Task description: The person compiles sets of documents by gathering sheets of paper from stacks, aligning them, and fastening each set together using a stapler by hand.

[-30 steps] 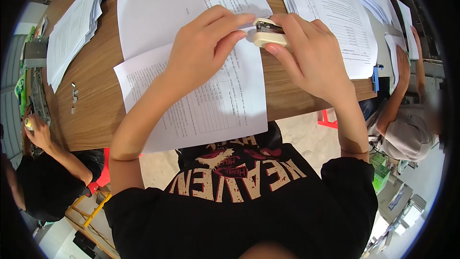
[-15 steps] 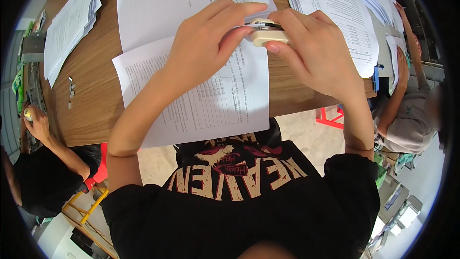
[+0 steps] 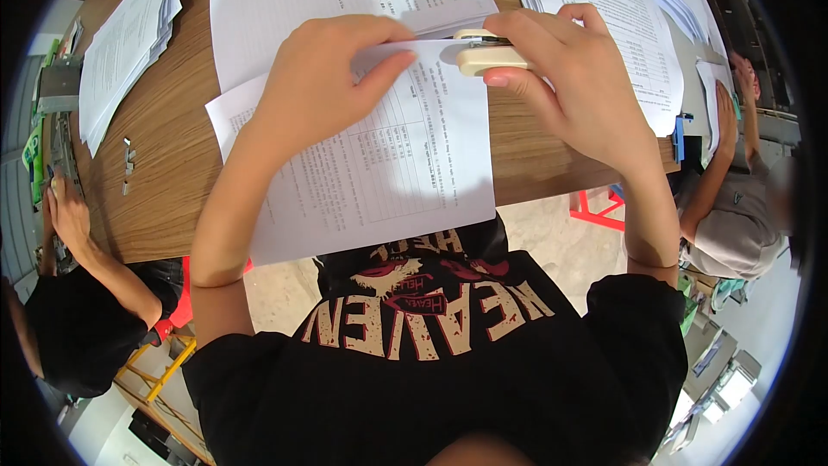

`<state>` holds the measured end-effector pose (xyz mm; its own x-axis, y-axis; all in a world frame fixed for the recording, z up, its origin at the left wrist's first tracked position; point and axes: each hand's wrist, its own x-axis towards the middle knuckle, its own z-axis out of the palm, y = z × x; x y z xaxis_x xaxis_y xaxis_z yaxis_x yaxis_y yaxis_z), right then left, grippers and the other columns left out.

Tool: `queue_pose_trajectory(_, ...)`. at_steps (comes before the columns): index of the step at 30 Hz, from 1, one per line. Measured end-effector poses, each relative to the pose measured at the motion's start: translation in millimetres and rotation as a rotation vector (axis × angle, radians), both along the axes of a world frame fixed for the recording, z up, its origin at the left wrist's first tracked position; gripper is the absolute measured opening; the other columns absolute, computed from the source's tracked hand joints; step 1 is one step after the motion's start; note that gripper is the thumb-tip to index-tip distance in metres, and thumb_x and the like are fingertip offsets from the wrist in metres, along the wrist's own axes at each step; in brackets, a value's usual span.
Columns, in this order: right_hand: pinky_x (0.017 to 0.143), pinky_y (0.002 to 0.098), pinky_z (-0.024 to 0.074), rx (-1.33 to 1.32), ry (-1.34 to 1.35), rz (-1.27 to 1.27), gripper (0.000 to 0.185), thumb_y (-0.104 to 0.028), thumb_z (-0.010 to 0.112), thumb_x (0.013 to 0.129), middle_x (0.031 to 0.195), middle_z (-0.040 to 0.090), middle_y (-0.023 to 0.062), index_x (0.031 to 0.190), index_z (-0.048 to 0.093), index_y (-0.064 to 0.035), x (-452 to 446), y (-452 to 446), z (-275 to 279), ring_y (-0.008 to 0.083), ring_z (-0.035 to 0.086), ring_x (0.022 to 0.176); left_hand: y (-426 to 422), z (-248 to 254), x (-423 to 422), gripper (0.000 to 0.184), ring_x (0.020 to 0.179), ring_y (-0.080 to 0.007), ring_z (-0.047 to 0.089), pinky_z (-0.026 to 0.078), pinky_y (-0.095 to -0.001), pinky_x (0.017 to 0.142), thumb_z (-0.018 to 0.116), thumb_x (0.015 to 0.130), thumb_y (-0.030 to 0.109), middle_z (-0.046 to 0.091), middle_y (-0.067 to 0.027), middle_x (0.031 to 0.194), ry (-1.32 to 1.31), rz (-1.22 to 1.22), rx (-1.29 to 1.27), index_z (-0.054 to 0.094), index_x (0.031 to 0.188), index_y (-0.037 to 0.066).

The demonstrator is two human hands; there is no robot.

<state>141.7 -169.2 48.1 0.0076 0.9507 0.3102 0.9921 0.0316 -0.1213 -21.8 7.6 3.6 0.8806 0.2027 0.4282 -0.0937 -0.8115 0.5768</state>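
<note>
At upper centre, your left hand (image 3: 323,78) pinches the printed sheet (image 3: 414,177) by its edge, apparently steadying it at the stapler (image 3: 496,60) your right hand (image 3: 582,82) grips.

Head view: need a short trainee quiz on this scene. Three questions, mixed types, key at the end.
1. Multiple choice: what lies beneath the left hand?
A) bare wood
B) printed sheets
C) a green bag

2. True or false: the left hand is touching the stapler held by the right hand.

3. Fill in the colour: below the table edge, between the shirt and the right forearm, part of a ___ frame shows.

Key:
1. B
2. False; there is a visible gap between them.
3. red
</note>
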Motion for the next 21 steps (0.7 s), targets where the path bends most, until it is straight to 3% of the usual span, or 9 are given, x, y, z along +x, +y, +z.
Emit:
queue_pose_trajectory(2,0.077,0.0369,0.0376,0.059,-0.009,0.025,0.028,-0.034,0.058,0.084,0.085,0.063,0.0042,0.098,0.057,-0.0101,1.6,1.9,-4.4,0.0217,0.058,0.071,3.3,2.9,-2.7,0.016,0.071,-0.0243,0.061,0.048,-0.0298,0.069,0.063,0.081,0.011,0.065,-0.0131,0.083,0.135,-0.003,-0.021,0.064,0.092,0.000)
queue_pose_trajectory(6,0.074,0.0377,0.0408,0.051,0.056,-0.042,0.028,-0.034,0.059,0.084,0.085,0.063,0.0069,0.098,0.058,-0.0091,0.3,2.2,-15.3,0.0244,0.059,0.072,0.9,3.1,-1.9,0.016,0.069,-0.0263,0.060,0.047,-0.0299,0.067,0.062,0.082,0.012,0.063,-0.0141,0.080,0.135,0.024,-0.019,0.062,0.087,-0.002)
queue_pose_trajectory(8,0.069,0.0387,0.0442,0.015,0.425,-0.063,0.030,-0.032,0.061,0.084,0.088,0.063,0.0111,0.101,0.057,-0.0067,0.3,-1.6,-17.8,0.0290,0.059,0.074,3.0,-0.9,-2.4,0.016,0.068,-0.0265,0.059,0.046,-0.0300,0.065,0.061,0.083,0.013,0.063,-0.0133,0.078,0.147,0.038,-0.021,0.062,0.086,-0.002)
queue_pose_trajectory(11,0.067,0.0384,0.0463,-0.086,0.396,-0.259,0.035,-0.030,0.063,0.083,0.094,0.062,0.0141,0.105,0.055,-0.0039,3.5,-20.5,-26.1,0.0330,0.059,0.076,5.3,-0.7,-5.4,0.016,0.067,-0.0265,0.058,0.045,-0.0299,0.064,0.060,0.084,0.014,0.062,-0.0125,0.077,0.109,0.033,-0.022,0.062,0.086,-0.002)
queue_pose_trajectory(16,0.070,0.0383,0.0474,-0.237,0.162,-0.327,0.046,-0.031,0.065,0.081,0.098,0.061,0.0112,0.114,0.052,-0.0024,3.3,-35.1,-53.6,0.0333,0.059,0.081,5.4,2.7,-7.5,0.016,0.068,-0.0261,0.059,0.045,-0.0291,0.065,0.060,0.084,0.015,0.063,-0.0121,0.079,0.134,0.027,-0.020,0.062,0.086,-0.001)
queue_pose_trajectory(18,0.066,0.0358,0.0477,0.106,-0.037,-0.167,0.051,-0.029,0.067,0.079,0.098,0.060,0.0089,0.121,0.050,-0.0045,-0.9,-26.2,-44.7,0.0283,0.059,0.081,4.8,3.7,-7.2,0.016,0.068,-0.0260,0.059,0.045,-0.0289,0.065,0.060,0.084,0.015,0.063,-0.0121,0.079,0.116,0.022,-0.014,0.062,0.086,-0.001)
queue_pose_trajectory(19,0.066,0.0358,0.0477,0.107,-0.040,-0.163,0.051,-0.029,0.067,0.079,0.098,0.060,0.0089,0.121,0.050,-0.0045,-5.9,-18.7,-36.7,0.0283,0.059,0.081,4.1,5.1,-7.6,0.017,0.069,-0.0255,0.059,0.046,-0.0288,0.066,0.061,0.084,0.015,0.063,-0.0120,0.080,0.121,0.012,-0.030,0.062,0.086,-0.001)
queue_pose_trajectory(21,0.058,0.0283,0.0453,0.173,0.427,-0.090,0.041,-0.025,0.068,0.080,0.091,0.060,0.0073,0.115,0.057,-0.0054,-17.9,-4.1,-22.5,0.0197,0.058,0.072,3.3,7.4,-10.7,0.017,0.069,-0.0250,0.059,0.046,-0.0288,0.067,0.061,0.084,0.015,0.064,-0.0119,0.081,0.125,0.005,-0.046,0.062,0.087,-0.001)
